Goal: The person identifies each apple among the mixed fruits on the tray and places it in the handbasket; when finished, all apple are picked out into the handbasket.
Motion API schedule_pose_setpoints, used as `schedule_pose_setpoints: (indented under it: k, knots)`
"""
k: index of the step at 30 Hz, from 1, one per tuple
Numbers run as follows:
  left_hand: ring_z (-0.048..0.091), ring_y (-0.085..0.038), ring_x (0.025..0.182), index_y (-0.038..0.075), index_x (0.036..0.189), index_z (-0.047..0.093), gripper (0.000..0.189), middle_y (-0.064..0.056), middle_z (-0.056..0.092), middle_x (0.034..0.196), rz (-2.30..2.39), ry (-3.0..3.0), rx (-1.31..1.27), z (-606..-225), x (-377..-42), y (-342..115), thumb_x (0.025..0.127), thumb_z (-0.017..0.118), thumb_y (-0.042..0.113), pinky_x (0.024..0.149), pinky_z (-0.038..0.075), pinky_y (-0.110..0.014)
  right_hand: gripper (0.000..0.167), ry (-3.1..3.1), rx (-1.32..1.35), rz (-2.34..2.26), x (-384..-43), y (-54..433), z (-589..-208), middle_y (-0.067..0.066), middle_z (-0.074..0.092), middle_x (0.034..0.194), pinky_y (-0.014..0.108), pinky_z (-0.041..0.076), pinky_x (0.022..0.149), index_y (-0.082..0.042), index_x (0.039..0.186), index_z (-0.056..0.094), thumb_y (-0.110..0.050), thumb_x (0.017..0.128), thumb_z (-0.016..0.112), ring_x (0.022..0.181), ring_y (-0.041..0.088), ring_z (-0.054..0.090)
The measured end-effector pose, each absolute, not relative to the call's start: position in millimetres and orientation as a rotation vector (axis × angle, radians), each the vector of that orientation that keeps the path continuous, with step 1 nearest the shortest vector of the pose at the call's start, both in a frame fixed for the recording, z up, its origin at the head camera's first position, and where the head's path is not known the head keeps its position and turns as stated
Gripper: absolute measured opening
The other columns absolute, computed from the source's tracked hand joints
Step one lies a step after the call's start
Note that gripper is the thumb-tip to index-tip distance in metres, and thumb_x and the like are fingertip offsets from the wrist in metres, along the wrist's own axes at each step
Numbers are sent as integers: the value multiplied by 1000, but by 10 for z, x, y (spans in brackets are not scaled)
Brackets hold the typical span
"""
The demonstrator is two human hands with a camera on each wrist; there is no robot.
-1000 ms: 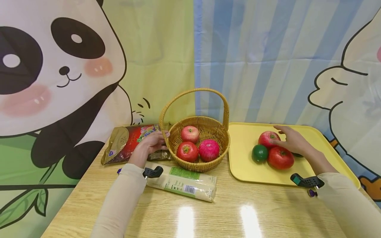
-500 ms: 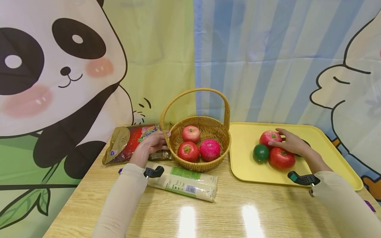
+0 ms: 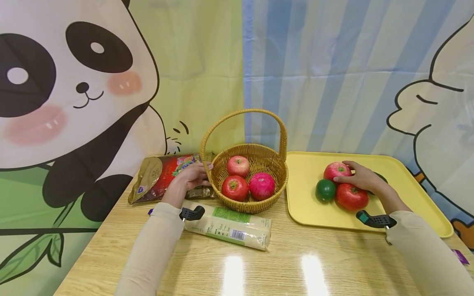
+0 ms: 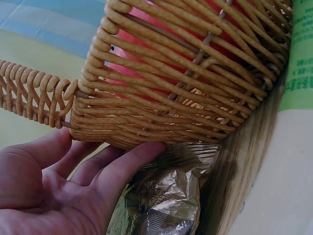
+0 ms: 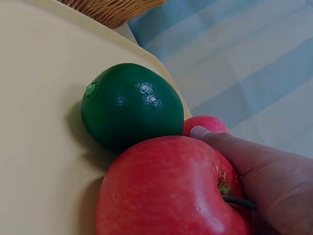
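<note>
R hand (image 3: 361, 176), right of centre in the head view, is on the pink apple (image 3: 335, 169): thumb along the near side, fingers round the far side, so the apple's pinched btwn them. It sits on the yellow tray (image 3: 303, 174), mid-right of frame; can't tell if its underside is touching the tray. Just below it in frame: red apple (image 3: 352, 197), w/ dark green fruit (image 3: 326, 190) close by on the left. Another dark green thing (image 3: 379, 177) is partly hidden behind the R hand. R wrist view: thumb tip on the pink apple just right of centre, most of it hidden; red apple fills the lower middle.

L hand (image 3: 190, 174), left of centre, has fingers spread & loosely bent, tips touching the outer wall of the wicker basket (image 3: 259, 206) near the handle base; nothing pinched. Basket's mid-frame, upright, w/ 3 fruits inside: light red apple (image 3: 238, 166) at back, red fruit (image 3: 235, 188) front left, magenta fruit (image 3: 262, 186) front right. Red-&-gold bag (image 3: 157, 179) lies behind/under the L hand; cream-&-green pack (image 3: 237, 226) lies in front of the basket on the wood table (image 3: 200, 267).
</note>
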State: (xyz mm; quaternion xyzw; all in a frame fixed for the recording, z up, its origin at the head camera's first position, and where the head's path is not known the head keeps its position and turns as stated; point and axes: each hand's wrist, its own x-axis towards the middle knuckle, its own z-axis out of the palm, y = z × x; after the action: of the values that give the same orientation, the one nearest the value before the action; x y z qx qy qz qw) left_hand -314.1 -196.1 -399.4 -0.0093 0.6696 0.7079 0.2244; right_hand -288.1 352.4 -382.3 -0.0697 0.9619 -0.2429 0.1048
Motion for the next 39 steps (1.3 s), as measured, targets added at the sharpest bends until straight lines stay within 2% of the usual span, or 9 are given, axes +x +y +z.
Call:
schedule_pose_setpoints:
  k: [5, 10, 21, 28, 34, 39]
  knots:
    - [41, -39, 136, 4, 152, 29, 52, -25, 37, 151, 1950, 1850, -21, -3988, -3139, -1967, 104, 44, 18, 93, 55, -44, 95, 2853, -212, -710, -2884, 3523, -3823, 38, 39, 137, 66, 43, 94, 6, 147, 24, -58, 88, 61, 119, 56, 43]
    - [40, -39, 137, 4, 152, 28, 52, -25, 36, 151, 1949, 1848, -24, -3987, -3139, -1968, 104, 44, 18, 96, 53, -46, 94, 2872, -208, -713, -2864, 3506, -3805, 38, 40, 135, 65, 45, 92, 6, 147, 26, -56, 87, 63, 116, 55, 45]
    - [32, -40, 141, -1, 152, 24, 52, -26, 30, 154, 1947, 1804, 32, -3995, -3140, -1964, 106, 39, 17, 110, 37, -56, 97, 2904, -195, -714, -2871, 3477, -3749, 38, 40, 136, 65, 44, 93, 4, 148, 25, -56, 85, 66, 117, 55, 44]
    - [33, -41, 141, -2, 151, 25, 51, -28, 31, 152, 1950, 1815, 42, -3987, -3138, -1971, 106, 39, 16, 108, 40, -55, 95, 2937, -270, -745, -2856, 3428, -3576, 35, 45, 135, 65, 44, 95, 2, 148, 28, -54, 84, 68, 118, 52, 46]
    - [31, -41, 142, -1, 152, 24, 52, -26, 29, 154, 1947, 1807, 56, -3987, -3133, -1988, 106, 39, 17, 110, 37, -56, 91, 2931, -344, -789, -2805, 3279, -3353, 30, 45, 138, 63, 45, 95, 0, 149, 29, -51, 85, 70, 122, 51, 47]
    - [32, -41, 141, -2, 151, 26, 51, -26, 30, 154, 1942, 1809, 58, -3987, -3125, -1973, 106, 40, 17, 108, 41, -54, 88, 2923, -422, -820, -2728, 3104, -3169, 25, 46, 137, 61, 46, 95, -3, 149, 31, -47, 84, 72, 122, 47, 49]
